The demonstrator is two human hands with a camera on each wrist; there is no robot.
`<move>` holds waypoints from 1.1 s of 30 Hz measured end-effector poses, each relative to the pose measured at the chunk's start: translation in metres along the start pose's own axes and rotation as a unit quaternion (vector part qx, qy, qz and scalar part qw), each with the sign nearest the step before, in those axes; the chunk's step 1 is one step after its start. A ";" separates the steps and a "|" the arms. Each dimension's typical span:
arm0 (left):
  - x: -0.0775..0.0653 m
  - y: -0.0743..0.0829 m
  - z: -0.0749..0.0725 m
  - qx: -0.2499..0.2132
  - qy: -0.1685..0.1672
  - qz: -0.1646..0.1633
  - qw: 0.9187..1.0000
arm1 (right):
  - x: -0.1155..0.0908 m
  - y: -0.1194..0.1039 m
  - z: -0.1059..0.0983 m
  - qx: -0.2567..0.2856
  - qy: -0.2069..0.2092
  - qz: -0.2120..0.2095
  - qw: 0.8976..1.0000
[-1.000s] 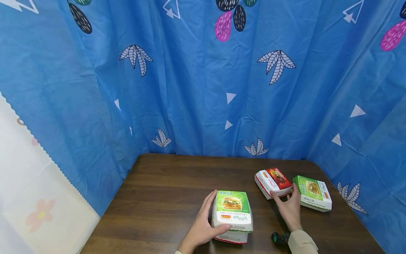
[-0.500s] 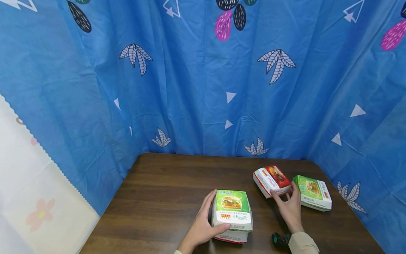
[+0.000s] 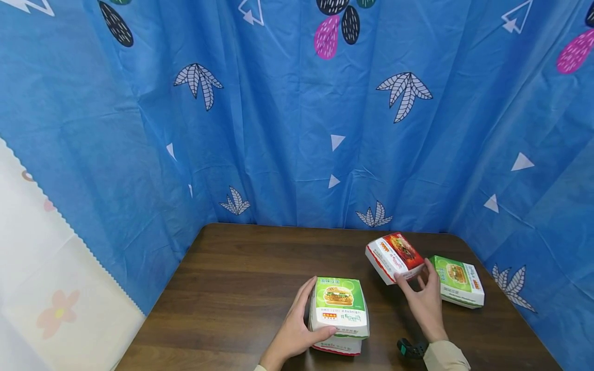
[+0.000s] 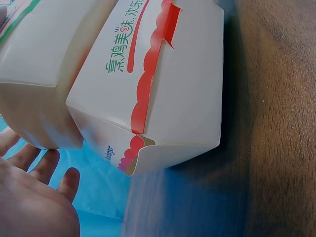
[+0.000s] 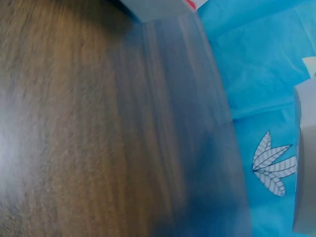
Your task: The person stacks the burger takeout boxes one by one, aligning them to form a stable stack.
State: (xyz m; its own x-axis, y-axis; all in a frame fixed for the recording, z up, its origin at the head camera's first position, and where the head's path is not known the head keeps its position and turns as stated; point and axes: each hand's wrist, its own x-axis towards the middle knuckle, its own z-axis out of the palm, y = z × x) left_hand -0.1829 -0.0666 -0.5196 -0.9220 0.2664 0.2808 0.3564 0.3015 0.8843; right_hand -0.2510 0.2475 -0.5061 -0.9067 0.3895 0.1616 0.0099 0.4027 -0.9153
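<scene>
A green-and-white burger box (image 3: 339, 304) sits on top of a red-trimmed burger box (image 3: 337, 346) near the table's front. My left hand (image 3: 297, 330) grips the upper box, thumb on its near side and fingers along its left. The left wrist view shows fingers (image 4: 47, 165) against the upper box (image 4: 39, 54), with the lower box (image 4: 148, 89) beside it. My right hand (image 3: 424, 304) holds a red-and-white burger box (image 3: 394, 256) by its near end, tilted and raised off the table. In the right wrist view that hand is out of sight.
Another green-and-white burger box (image 3: 459, 282) lies on the brown table (image 3: 241, 288) to the right. A black wrist strap device (image 3: 410, 349) is by the right sleeve. A blue patterned curtain (image 3: 297, 129) hangs behind the table.
My right hand has lifted the red-and-white burger box, moving it slightly up and left, away from the green box on the right. My left hand has stayed on the stack.
</scene>
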 end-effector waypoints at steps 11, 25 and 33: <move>0.000 0.001 0.000 -0.008 -0.001 -0.008 1.000 | -0.012 -0.022 -0.004 0.019 -0.004 -0.030 0.999; 0.000 0.000 0.000 -0.004 0.001 -0.012 1.000 | -0.024 -0.047 -0.013 0.025 -0.025 -0.068 0.997; 0.000 0.000 0.000 -0.006 -0.001 -0.010 1.000 | -0.034 -0.057 -0.017 0.024 -0.050 -0.117 0.992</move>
State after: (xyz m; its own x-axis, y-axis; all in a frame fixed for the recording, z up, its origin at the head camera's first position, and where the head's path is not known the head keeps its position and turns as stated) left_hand -0.1825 -0.0669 -0.5192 -0.9285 0.2620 0.2630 0.3367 0.2962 0.8938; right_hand -0.2133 0.2250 -0.4530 -0.9190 0.2060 0.3362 -0.2227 0.4323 -0.8738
